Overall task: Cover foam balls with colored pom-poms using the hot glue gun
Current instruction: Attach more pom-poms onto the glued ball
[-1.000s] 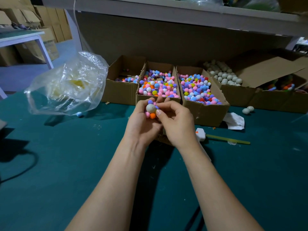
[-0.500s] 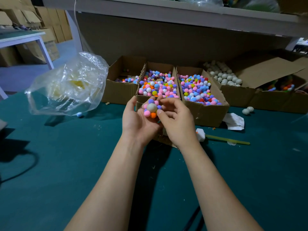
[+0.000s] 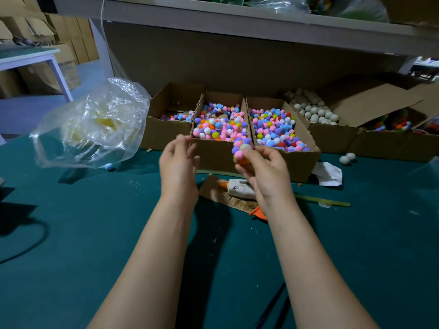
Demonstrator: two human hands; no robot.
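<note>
My right hand [image 3: 266, 174] grips a foam ball [image 3: 242, 151] partly covered with pink, purple, yellow and orange pom-poms, just in front of the middle pom-pom box [image 3: 221, 157]. Apart from it on the left, my left hand [image 3: 178, 165] has its fingers loosely curled and blurred, with nothing seen in them. The white hot glue gun [image 3: 240, 189], with an orange nozzle, lies on a cardboard scrap [image 3: 213, 191] below my right hand. Three open boxes hold colored pom-poms [image 3: 275, 129]. A box of bare foam balls [image 3: 313, 111] stands at the back right.
A crumpled clear plastic bag [image 3: 95, 124] sits at the left on the green table [image 3: 95, 233]. Right of the boxes lie a white paper scrap [image 3: 329, 173], two loose foam balls [image 3: 346, 158] and a glue stick [image 3: 320, 201]. A shelf hangs overhead.
The ball passed from both hands into my right hand alone and moved right. My left hand let go and drew off to the left, which uncovered the glue gun.
</note>
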